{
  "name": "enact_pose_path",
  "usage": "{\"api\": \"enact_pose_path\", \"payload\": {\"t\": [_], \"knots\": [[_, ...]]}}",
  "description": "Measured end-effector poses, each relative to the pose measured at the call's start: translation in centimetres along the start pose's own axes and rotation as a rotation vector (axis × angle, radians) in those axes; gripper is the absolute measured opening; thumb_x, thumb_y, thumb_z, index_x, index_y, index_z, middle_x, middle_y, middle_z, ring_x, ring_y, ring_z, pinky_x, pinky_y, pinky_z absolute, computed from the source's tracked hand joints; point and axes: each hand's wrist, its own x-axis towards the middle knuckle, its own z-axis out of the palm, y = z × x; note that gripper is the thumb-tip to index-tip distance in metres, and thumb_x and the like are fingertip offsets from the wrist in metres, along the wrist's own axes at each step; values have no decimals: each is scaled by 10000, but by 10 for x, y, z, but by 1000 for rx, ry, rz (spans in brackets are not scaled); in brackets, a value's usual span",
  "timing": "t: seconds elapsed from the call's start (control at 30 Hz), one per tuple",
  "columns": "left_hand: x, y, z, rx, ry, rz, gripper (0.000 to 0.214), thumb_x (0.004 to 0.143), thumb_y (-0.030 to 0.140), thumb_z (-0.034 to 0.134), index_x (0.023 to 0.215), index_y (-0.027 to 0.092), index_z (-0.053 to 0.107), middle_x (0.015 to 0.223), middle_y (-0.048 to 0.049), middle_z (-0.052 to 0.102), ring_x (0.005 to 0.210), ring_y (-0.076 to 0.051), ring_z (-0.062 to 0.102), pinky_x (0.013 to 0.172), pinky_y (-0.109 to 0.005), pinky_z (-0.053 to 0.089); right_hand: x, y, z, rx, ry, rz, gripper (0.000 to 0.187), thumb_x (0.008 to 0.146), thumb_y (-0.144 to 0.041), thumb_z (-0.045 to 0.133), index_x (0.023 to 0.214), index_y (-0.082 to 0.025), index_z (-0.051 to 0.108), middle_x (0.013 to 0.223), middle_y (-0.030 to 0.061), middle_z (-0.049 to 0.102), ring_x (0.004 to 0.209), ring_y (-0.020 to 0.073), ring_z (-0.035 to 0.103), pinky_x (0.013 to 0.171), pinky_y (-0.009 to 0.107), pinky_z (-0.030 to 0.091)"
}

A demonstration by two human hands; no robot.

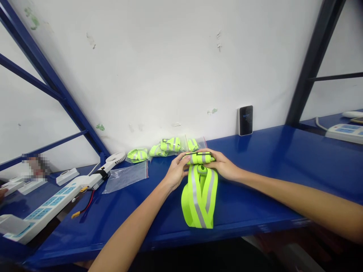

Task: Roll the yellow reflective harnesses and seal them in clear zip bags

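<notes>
The left hand point(177, 172) and right hand point(222, 164) are pinching the rolled top of a neon reflective vest point(188, 204) from either side, its loose length trailing toward the person across the blue shelf point(255, 204).

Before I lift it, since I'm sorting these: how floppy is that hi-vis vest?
The yellow reflective vest will probably hang limp: its lower part lies in soft, slumped loops on the blue steel shelf. It likely feels light for its size, being thin fabric. The silver strips look barely stiffer, so expect little held shape.
</notes>
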Motion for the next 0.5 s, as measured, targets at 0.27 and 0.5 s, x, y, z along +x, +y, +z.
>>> {"api": "enact_pose_path", "payload": {"t": [0.27,0.5], "knots": [[4,-2,-2,-30,29,76,435,699,390,757,1040,155,626,897,-60,689,735,-169,660,623,-258,541,0,3,2,275,-63,84,624,608,-97,505,1200,-276,589,1322,-11,570,1255,266,487,1023,390,418],[5,2,-3,-23,129,151,470,686,398,769,1064,176,598,992,-64,673,823,-182,664,656,-282,567,1,-4,9,613,-17,334,484,782,-167,559,1242,-283,466,1064,27,682,864,214,692,847,414,540]]}}
